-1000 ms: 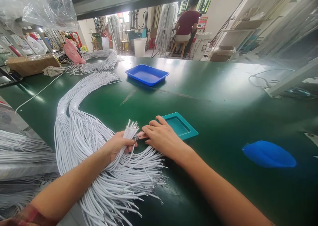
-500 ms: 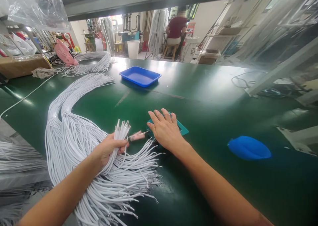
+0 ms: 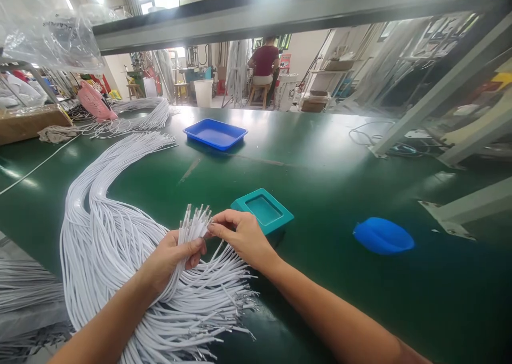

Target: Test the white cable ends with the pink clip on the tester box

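Glossy green tabletop (image 3: 320,182) lies under a curving sweep of slender, smooth white cables (image 3: 112,236). Above them the left hand (image 3: 171,254) clasps a metal-tipped bundle (image 3: 191,228); the right hand (image 3: 245,237) curls fingertips at its edge, whether pinching one cable I cannot tell, beside a flat-rimmed teal tray (image 3: 277,219).

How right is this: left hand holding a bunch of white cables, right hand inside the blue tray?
The right hand isn't inside the blue tray: the head view shows its fingertips at the white cables bunched in the left hand.
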The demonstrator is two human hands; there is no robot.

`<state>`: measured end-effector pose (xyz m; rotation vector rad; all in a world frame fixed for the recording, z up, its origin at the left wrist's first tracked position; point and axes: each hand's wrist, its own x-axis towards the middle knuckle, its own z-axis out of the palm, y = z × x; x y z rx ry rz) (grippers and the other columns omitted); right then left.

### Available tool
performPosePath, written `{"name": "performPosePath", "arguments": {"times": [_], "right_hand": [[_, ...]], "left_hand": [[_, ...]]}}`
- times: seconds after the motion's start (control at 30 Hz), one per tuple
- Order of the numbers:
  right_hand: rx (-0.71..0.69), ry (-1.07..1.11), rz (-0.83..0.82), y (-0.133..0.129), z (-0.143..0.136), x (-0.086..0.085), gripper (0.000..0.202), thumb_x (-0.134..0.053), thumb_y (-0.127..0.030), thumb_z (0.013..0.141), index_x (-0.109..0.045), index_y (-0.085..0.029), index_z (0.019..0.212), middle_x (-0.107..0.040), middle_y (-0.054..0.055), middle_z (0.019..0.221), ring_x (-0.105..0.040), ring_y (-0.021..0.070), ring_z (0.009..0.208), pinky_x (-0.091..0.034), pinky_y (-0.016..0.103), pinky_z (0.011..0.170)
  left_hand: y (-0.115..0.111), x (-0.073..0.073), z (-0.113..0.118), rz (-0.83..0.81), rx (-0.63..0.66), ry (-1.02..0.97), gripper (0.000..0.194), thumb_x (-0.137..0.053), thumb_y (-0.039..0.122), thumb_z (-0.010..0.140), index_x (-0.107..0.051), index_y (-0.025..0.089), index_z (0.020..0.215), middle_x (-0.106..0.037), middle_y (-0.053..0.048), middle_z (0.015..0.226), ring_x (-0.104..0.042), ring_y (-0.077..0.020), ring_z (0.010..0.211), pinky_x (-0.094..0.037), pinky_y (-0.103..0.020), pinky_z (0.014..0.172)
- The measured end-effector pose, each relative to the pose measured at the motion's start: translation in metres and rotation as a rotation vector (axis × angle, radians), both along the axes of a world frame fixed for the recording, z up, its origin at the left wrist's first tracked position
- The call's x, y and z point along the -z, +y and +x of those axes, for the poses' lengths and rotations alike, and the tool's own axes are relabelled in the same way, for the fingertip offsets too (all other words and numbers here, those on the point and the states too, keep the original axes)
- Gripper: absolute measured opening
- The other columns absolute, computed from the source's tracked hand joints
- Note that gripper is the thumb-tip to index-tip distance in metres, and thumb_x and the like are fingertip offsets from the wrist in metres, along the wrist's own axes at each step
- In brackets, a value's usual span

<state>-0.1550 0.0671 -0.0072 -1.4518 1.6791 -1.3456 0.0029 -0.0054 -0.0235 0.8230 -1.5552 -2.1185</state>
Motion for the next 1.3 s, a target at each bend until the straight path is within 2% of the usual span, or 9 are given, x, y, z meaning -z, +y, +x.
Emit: {"name": "performPosePath", "arguments": {"times": [0.13,0.23,0.37,0.63,0.73,0.87,1.0,1.17,1.3], "right_hand": [[0.019,-0.127,-0.011,-0.002,0.001,0.008,0.011,-0.060,-0.024,0.071,-0.066,-0.015,0.070,-0.065,0.003,0.067,-0.058,0.0130,0.062,-0.045,0.024,0.058],[0.030,-0.137,-0.048,-0.001,0.000,0.007,0.011,-0.062,-0.025,0.070,-0.066,-0.015,0.067,-0.064,0.003,0.066,-0.057,0.0135,0.063,-0.044,0.026,0.060],[0.032,-0.228,-0.069,-0.001,0.003,0.005,0.009,-0.067,-0.025,0.066,-0.067,-0.016,0.064,-0.062,0.002,0.066,-0.054,0.0126,0.063,-0.041,0.026,0.060],[-0.245,-0.944,0.169,-0.006,0.010,0.011,0.020,-0.072,-0.031,0.059,-0.066,-0.013,0.066,-0.059,0.000,0.061,-0.051,0.0085,0.059,-0.041,0.024,0.062],[-0.241,-0.867,0.160,-0.007,0.005,0.010,0.025,-0.073,-0.032,0.059,-0.065,-0.014,0.075,-0.058,0.000,0.067,-0.050,0.0082,0.060,-0.041,0.024,0.063],[-0.266,-0.473,-0.016,-0.004,-0.005,0.001,0.047,-0.077,-0.022,0.053,-0.060,-0.021,0.096,-0.056,-0.001,0.086,-0.050,0.0089,0.070,-0.043,0.024,0.068],[-0.307,-0.201,-0.106,-0.002,-0.004,-0.001,0.017,-0.070,-0.024,0.065,-0.066,-0.019,0.081,-0.057,0.001,0.084,-0.051,0.0116,0.076,-0.043,0.025,0.069],[-0.206,-0.551,0.011,-0.005,0.006,0.006,0.014,-0.073,-0.027,0.060,-0.067,-0.015,0.066,-0.063,0.002,0.065,-0.055,0.0120,0.063,-0.044,0.026,0.063],[-0.097,-0.707,0.080,-0.007,0.012,0.008,0.018,-0.076,-0.027,0.053,-0.067,-0.013,0.061,-0.062,0.001,0.056,-0.049,0.0080,0.051,-0.038,0.022,0.051]], "left_hand": [[0.001,0.000,-0.001,-0.035,-0.189,0.007,0.024,-0.070,0.030,0.065,-0.069,0.012,0.081,-0.064,-0.006,0.075,-0.055,-0.0138,0.068,-0.040,-0.022,0.061],[0.002,0.000,-0.001,-0.099,-0.293,0.008,0.023,-0.071,0.030,0.065,-0.069,0.014,0.082,-0.062,-0.002,0.066,-0.051,-0.0103,0.061,-0.038,-0.020,0.059],[0.002,0.001,-0.002,-0.093,-0.245,-0.035,0.024,-0.077,0.022,0.056,-0.069,0.013,0.077,-0.060,-0.001,0.064,-0.048,-0.0087,0.056,-0.036,-0.020,0.054],[0.000,-0.001,0.001,0.033,-0.182,0.027,0.020,-0.077,0.021,0.054,-0.068,0.011,0.070,-0.056,-0.001,0.057,-0.040,-0.0056,0.048,-0.029,-0.019,0.046],[-0.001,-0.004,0.002,0.074,-0.179,0.032,0.021,-0.075,0.022,0.057,-0.067,0.010,0.072,-0.057,-0.002,0.060,-0.038,-0.0044,0.047,-0.027,-0.018,0.044],[-0.002,-0.006,0.002,0.132,-0.151,0.012,0.018,-0.073,0.022,0.061,-0.065,0.010,0.072,-0.052,0.000,0.055,-0.032,-0.0025,0.044,-0.021,-0.017,0.041],[-0.001,-0.006,0.003,0.138,-0.066,0.018,0.014,-0.071,0.021,0.063,-0.063,0.010,0.068,-0.047,0.002,0.050,-0.027,-0.0017,0.042,-0.016,-0.017,0.040],[-0.002,-0.004,0.004,0.174,-0.032,0.034,0.013,-0.070,0.018,0.064,-0.064,0.011,0.073,-0.053,0.000,0.056,-0.029,-0.0019,0.044,-0.016,-0.016,0.040],[-0.004,-0.003,0.005,0.233,-0.033,0.067,0.014,-0.071,0.017,0.063,-0.065,0.010,0.074,-0.053,-0.001,0.059,-0.030,-0.0019,0.045,-0.018,-0.016,0.041]]}}
